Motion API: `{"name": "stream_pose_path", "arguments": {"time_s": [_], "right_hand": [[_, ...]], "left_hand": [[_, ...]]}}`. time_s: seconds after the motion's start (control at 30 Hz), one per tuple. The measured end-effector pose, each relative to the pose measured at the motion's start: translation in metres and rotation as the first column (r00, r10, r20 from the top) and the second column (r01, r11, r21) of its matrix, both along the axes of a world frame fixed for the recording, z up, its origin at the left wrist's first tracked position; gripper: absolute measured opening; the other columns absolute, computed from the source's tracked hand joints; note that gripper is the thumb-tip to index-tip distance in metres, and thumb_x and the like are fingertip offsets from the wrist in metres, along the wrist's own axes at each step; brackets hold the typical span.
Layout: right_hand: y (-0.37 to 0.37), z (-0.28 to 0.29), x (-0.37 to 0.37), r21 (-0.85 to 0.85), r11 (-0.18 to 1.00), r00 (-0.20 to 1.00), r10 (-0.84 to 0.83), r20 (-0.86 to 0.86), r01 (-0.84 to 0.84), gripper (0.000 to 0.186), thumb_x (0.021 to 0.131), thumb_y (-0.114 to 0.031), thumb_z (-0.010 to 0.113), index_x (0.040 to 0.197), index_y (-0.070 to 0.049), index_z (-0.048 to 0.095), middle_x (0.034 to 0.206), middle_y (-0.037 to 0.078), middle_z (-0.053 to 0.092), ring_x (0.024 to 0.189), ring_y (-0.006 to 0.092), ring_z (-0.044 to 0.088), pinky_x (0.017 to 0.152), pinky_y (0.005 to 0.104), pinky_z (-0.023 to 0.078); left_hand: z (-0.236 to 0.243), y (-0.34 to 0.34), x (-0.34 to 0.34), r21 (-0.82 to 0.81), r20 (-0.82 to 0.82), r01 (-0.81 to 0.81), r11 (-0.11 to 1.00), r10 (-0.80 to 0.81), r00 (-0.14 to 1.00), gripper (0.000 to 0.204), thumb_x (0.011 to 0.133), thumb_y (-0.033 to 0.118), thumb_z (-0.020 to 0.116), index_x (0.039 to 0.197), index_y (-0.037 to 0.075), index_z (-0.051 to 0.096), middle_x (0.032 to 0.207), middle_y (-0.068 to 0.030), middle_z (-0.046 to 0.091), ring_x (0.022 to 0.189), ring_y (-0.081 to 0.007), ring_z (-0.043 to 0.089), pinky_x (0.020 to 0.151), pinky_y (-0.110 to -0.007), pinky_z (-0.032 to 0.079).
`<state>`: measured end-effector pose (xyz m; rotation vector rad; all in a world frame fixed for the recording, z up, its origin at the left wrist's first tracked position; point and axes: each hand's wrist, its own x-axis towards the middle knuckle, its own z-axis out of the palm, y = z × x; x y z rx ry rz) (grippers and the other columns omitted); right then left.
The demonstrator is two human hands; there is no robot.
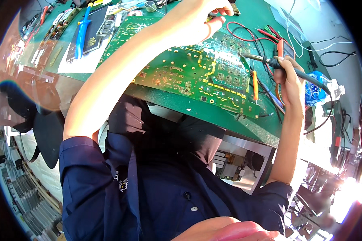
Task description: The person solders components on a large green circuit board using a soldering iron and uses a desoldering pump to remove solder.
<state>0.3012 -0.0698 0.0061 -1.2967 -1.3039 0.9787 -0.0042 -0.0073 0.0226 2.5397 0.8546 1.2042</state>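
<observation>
A large green circuit board (181, 76) with many small parts lies near the front edge of the green-topped table. My right hand (290, 78) grips a soldering iron (271, 61) by its dark handle. The iron's metal tip points left, over the board's right part; whether it touches cannot be told. My left arm reaches across the board, and my left hand (201, 20) is above its far edge. Its thumb stands apart from its curled fingers, with nothing visibly held. Glare whitens part of the board beside the iron's tip.
Right of the board lie an orange-handled tool (255, 85), red and black leads and a red multimeter (285, 50). A blue plastic pack (315, 88) stands beyond my right wrist. At left, a blue tool (83, 34) rests over a dark panel and white paper (70, 67).
</observation>
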Motion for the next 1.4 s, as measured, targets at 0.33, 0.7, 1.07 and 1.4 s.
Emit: {"name": "stream_pose_path", "arguments": {"time_s": [0.33, 0.7, 1.07, 1.4], "right_hand": [[0.009, -0.01, 0.014, 0.009, 1.0, 0.999, 0.0, -0.034, 0.0, 0.017, 0.095, -0.018, 0.067, 0.09, -0.001, 0.069, 0.069, -0.003, 0.054, 0.058, 0.0031, 0.042, 0.052, 0.0208, 0.028], [0.012, -0.016, 0.019, 0.054, 0.998, 1.0, -0.029, 0.007, 0.029, 0.019, 0.095, -0.023, 0.067, 0.094, -0.003, 0.069, 0.071, -0.004, 0.056, 0.058, 0.0036, 0.042, 0.052, 0.0209, 0.026], [0.004, -0.005, 0.006, 0.049, 0.998, 0.997, 0.032, 0.073, -0.036, 0.023, 0.094, -0.023, 0.069, 0.087, -0.002, 0.069, 0.061, -0.003, 0.05, 0.053, 0.0053, 0.041, 0.05, 0.0235, 0.029], [0.002, -0.001, 0.003, 0.022, 0.997, 0.996, 0.066, 0.057, -0.067, 0.023, 0.092, -0.024, 0.069, 0.077, -0.006, 0.067, 0.06, -0.002, 0.054, 0.055, 0.0071, 0.046, 0.056, 0.0234, 0.035]], "left_hand": [[0.0, -0.027, -0.147, -0.157, 0.079, -0.641, 0.751, 0.657, 0.75, 0.009, 0.096, 0.009, 0.063, 0.1, 0.001, 0.066, 0.082, -0.0113, 0.067, 0.077, -0.0165, 0.065, 0.07, -0.03, 0.051], [-0.065, 0.079, -0.369, -0.052, -0.525, -0.959, 0.279, 0.809, 0.263, 0.069, 0.08, 0.059, 0.078, 0.111, -0.002, 0.073, 0.099, -0.0206, 0.074, 0.086, -0.033, 0.074, 0.079, -0.04, 0.06], [-0.029, 0.053, -0.364, -0.682, 0.319, -0.265, 0.681, 0.604, 0.73, 0.044, 0.1, 0.033, 0.063, 0.124, -0.004, 0.061, 0.098, -0.0145, 0.068, 0.088, -0.0232, 0.07, 0.082, -0.036, 0.062], [0.076, -0.012, -0.205, -0.388, 0.914, 0.814, 0.433, 0.292, 0.281, 0.03, 0.094, 0.009, 0.058, 0.119, -0.002, 0.044, 0.103, -0.0133, 0.052, 0.104, -0.0293, 0.054, 0.099, -0.045, 0.043]]}}
